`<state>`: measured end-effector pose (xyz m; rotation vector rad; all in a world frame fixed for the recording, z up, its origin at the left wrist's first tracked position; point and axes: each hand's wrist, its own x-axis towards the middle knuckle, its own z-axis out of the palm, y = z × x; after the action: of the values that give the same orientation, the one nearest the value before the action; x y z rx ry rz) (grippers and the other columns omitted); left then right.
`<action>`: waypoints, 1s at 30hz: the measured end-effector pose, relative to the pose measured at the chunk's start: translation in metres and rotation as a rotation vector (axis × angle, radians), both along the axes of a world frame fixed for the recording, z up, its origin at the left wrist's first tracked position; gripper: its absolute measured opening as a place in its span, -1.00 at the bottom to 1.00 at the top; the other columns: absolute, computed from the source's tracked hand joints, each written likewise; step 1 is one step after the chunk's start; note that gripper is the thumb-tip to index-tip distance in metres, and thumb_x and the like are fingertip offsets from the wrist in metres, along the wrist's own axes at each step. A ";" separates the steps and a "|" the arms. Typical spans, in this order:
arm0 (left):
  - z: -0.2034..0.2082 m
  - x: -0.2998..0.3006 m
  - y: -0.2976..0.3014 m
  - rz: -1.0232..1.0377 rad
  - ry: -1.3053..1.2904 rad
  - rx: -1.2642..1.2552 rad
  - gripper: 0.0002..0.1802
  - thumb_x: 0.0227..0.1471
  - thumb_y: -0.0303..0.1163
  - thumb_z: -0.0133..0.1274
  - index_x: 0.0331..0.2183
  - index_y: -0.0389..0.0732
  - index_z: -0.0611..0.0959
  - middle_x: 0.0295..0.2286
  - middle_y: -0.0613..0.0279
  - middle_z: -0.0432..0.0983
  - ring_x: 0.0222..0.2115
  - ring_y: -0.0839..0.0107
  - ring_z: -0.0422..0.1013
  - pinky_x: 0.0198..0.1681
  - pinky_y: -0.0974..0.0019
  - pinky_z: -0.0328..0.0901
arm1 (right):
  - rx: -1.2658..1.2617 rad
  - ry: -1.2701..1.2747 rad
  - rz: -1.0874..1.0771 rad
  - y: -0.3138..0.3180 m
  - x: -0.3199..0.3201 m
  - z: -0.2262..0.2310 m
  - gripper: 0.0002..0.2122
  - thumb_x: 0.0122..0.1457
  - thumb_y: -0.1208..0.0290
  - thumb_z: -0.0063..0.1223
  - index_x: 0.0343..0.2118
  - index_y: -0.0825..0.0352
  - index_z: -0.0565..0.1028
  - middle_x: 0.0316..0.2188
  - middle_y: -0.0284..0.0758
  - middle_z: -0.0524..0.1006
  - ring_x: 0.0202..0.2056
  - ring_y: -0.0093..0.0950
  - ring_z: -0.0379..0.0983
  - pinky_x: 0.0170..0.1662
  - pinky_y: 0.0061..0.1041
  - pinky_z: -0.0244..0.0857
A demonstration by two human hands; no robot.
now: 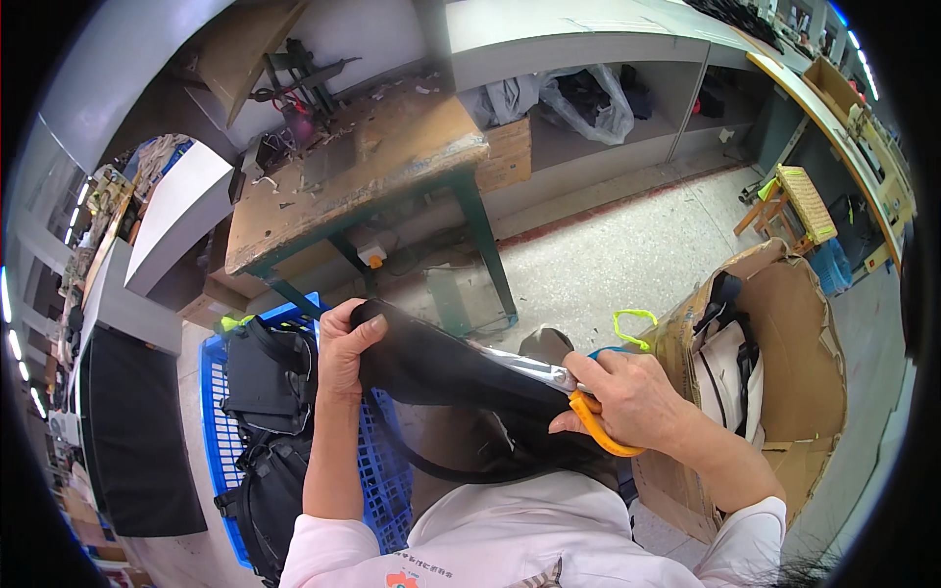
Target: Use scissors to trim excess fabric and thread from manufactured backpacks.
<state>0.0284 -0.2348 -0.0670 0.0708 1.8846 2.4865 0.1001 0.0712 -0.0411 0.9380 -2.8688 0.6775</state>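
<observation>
My left hand (345,345) grips one end of a black fabric piece (426,358), thumb on top. The piece stretches across my lap toward the right, and a black strap (417,456) loops down from it. In my right hand (632,397) are scissors with orange handles (600,428), fingers in the loops. Their silver blades (520,365) point left and lie along the upper edge of the black piece. Whether the blades are cutting into it, I cannot tell.
At my left stands a blue plastic basket (211,392) with black bags (270,377). An open cardboard box (809,382) holding a pale bag (727,382) is at my right. Ahead is a worn wooden table (392,147) with green legs; a small stool (806,201) stands far right.
</observation>
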 end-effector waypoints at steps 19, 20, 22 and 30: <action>0.011 0.000 0.008 -0.043 0.000 -0.016 -0.87 -0.27 -0.52 0.17 -0.54 -0.29 0.56 -0.59 0.31 0.48 -0.58 0.57 0.39 -0.45 0.54 0.31 | 0.030 0.137 -0.001 -0.006 -0.007 -0.001 -0.52 -0.13 -0.06 0.08 -0.38 0.32 0.32 -0.70 -0.32 0.33 -0.66 -0.41 0.32 -0.62 -0.51 0.20; 0.011 0.001 0.008 -0.038 0.005 -0.016 -0.86 -0.28 -0.51 0.18 -0.54 -0.29 0.56 -0.59 0.30 0.49 -0.59 0.57 0.39 -0.45 0.54 0.30 | 0.033 0.141 0.001 -0.005 -0.007 0.000 -0.52 -0.13 -0.06 0.08 -0.38 0.32 0.32 -0.70 -0.32 0.33 -0.66 -0.41 0.32 -0.62 -0.51 0.20; 0.013 0.001 0.010 -0.032 0.011 -0.013 -0.85 -0.28 -0.50 0.18 -0.53 -0.29 0.56 -0.59 0.30 0.49 -0.59 0.57 0.39 -0.45 0.54 0.30 | -0.004 0.074 0.004 -0.005 -0.007 0.003 -0.51 -0.13 -0.07 0.07 -0.38 0.32 0.32 -0.69 -0.30 0.34 -0.64 -0.38 0.33 -0.59 -0.49 0.21; 0.016 0.005 0.015 -0.075 0.012 -0.011 -0.84 -0.30 -0.61 0.13 -0.48 -0.31 0.59 -0.58 0.34 0.49 -0.58 0.62 0.38 -0.46 0.58 0.27 | -0.028 0.093 0.021 -0.008 -0.009 0.004 -0.51 -0.11 -0.08 0.05 -0.37 0.33 0.33 -0.69 -0.26 0.36 -0.61 -0.33 0.37 -0.57 -0.44 0.23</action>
<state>0.0332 -0.2200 -0.0510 0.1530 1.8638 2.4325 0.0911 0.0635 -0.0369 0.9711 -2.7650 0.6557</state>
